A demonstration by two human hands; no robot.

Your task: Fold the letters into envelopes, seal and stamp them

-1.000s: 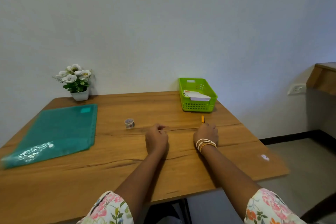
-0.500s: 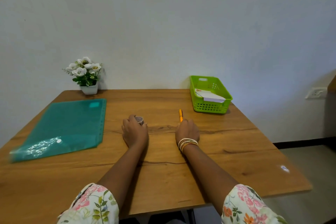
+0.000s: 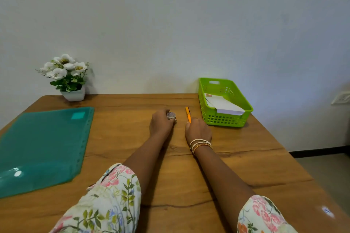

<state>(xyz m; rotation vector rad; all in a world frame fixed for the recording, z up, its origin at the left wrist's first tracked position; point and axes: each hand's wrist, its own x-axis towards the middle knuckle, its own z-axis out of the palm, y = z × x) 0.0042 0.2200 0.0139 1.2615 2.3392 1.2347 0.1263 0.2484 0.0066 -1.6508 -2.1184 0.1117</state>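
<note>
Honestly, the left hand (image 3: 161, 124) pinches a small tape roll (image 3: 171, 115) on the table (image 3: 246, 157), the right hand (image 3: 198, 128) curls round an orange pen (image 3: 188, 114). Envelopes (image 3: 223, 105) in the green basket (image 3: 225, 119) look light and floppy; I'd pinch an edge.

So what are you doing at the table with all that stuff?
A person sits at a wooden table. The left hand grips a small round roll, maybe tape or stamps. The right hand holds the near end of an orange pen. White envelopes wait in the green basket. A teal folder lies flat on the left.
</note>
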